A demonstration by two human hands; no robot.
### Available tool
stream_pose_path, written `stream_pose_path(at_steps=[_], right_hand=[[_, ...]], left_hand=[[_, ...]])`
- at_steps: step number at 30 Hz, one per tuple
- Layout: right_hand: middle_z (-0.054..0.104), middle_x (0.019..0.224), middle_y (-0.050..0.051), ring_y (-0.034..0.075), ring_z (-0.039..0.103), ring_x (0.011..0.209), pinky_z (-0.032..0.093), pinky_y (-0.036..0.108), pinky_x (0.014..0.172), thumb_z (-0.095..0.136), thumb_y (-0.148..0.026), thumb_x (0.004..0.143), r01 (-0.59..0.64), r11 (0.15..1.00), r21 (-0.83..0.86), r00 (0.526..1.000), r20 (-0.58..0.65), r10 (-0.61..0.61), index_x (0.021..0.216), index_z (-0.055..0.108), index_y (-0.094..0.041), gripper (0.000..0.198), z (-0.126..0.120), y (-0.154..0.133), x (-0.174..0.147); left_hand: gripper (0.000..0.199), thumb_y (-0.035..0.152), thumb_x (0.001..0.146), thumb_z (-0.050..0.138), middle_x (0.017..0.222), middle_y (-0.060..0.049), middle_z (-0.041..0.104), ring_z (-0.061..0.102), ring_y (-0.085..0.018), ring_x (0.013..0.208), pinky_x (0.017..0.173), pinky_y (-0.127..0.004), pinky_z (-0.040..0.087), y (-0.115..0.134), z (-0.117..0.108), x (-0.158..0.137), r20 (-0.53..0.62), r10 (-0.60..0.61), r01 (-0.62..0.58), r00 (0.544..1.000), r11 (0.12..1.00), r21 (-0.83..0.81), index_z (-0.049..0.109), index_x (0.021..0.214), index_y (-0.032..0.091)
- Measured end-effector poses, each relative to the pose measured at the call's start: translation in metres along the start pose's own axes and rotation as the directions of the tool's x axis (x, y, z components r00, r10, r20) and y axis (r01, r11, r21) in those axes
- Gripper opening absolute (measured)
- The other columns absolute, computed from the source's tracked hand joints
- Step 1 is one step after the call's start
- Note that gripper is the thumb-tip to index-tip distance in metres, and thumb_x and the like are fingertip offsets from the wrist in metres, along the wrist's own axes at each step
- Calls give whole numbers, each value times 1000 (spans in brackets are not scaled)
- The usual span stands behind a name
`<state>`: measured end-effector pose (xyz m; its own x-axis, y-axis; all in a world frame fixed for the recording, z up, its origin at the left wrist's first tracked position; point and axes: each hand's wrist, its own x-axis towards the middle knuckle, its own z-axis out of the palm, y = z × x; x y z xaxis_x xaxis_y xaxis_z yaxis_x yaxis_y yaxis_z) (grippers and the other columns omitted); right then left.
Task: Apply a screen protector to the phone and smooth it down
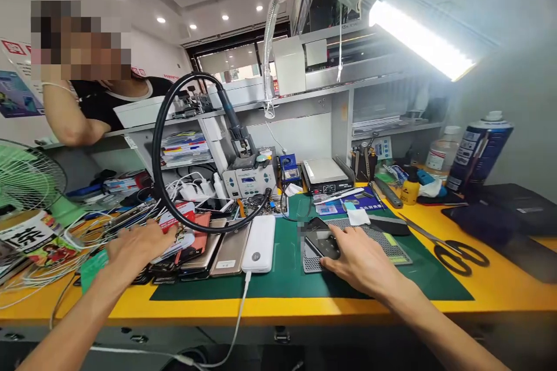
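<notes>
My right hand (363,255) grips a dark smartphone (321,236) by its right side, with the thumb along the lower edge. The phone is slightly raised at an angle over a grey perforated pad (398,252) on the green mat (285,255). My left hand (139,246) reaches over the left of the desk, palm down, fingers apart; their tips are partly hidden. Just beyond its fingers is a red-and-white packet (177,217) on a row of phones. A gold phone (230,246) lies beside a white power bank (260,243) with a cable plugged in.
A black hose (155,145) loops from the soldering station (248,179) over the phones. Scissors (452,249) lie right, near a spray can (478,153). A bright lamp (422,40) hangs above. Tangled white cables (47,266) and a fan (28,177) are left. A person leans on the shelf.
</notes>
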<state>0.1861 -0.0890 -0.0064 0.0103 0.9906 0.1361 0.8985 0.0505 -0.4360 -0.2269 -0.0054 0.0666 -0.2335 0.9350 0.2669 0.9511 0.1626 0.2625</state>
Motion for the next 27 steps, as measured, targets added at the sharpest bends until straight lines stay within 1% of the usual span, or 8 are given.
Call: stream_pose_path(at_steps=[2,4,8,12,15,20,23,27], right_hand=[[67,102,19,39,61,102,44,47,84,66,-30,74,-37,997,62,999,8,36,127,62,-12,56,-5,4,2],[69,101,16,34,65,93,47,42,78,65,-33,75,-74,983,167,997,44,67,129,61,-16,57,-13,11,3],[69,116,11,25,67,95,52,33,78,68,-46,77,-42,905,422,986,162,-30,134,55,-22,63,-32,22,2],[66,122,11,25,64,101,52,32,81,71,-57,72,57,812,580,949,222,-226,132,55,-22,70,-47,16,2],[66,120,11,24,62,94,50,34,80,75,-55,70,113,729,675,891,257,-375,128,56,-22,70,-55,5,7],[65,113,10,24,59,98,46,35,81,78,-46,69,185,543,819,737,250,-628,122,58,-20,62,-72,-30,33],[65,116,10,25,59,103,45,37,87,77,-37,70,181,470,864,653,252,-714,121,59,-20,56,-79,-65,59],[65,117,9,25,58,106,44,34,85,75,-25,68,165,477,863,562,315,-765,123,59,-20,57,-82,-117,103]], left_hand=[[51,59,85,62,121,-21,61,41,-45,133,106,-75,26,2,-11,-14,-38,-50,48,998,998,-37,64,101,10],[57,59,81,63,119,-25,63,45,-52,128,102,-74,31,11,-14,-34,-36,-10,4,999,987,-159,62,107,8],[53,63,85,56,106,-10,74,71,-28,94,83,-39,58,52,14,-91,26,305,-236,952,785,-572,64,113,19],[41,44,90,62,137,-4,59,62,-21,117,98,-34,52,101,38,-124,-248,510,-524,824,519,-675,57,129,32],[38,32,89,68,135,-1,57,54,-19,124,107,-36,44,116,24,-119,-434,551,-681,713,396,-616,57,125,37],[25,21,87,71,109,-2,61,59,-17,104,89,-33,50,106,-25,-98,-574,622,-835,533,277,-475,67,109,32],[26,15,87,70,107,-3,60,58,-16,100,87,-34,49,90,-47,-86,-602,630,-867,490,284,-409,68,108,30],[34,7,85,67,109,-4,60,58,-16,100,84,-32,50,61,-74,-58,-594,636,-870,492,335,-361,69,110,30]])
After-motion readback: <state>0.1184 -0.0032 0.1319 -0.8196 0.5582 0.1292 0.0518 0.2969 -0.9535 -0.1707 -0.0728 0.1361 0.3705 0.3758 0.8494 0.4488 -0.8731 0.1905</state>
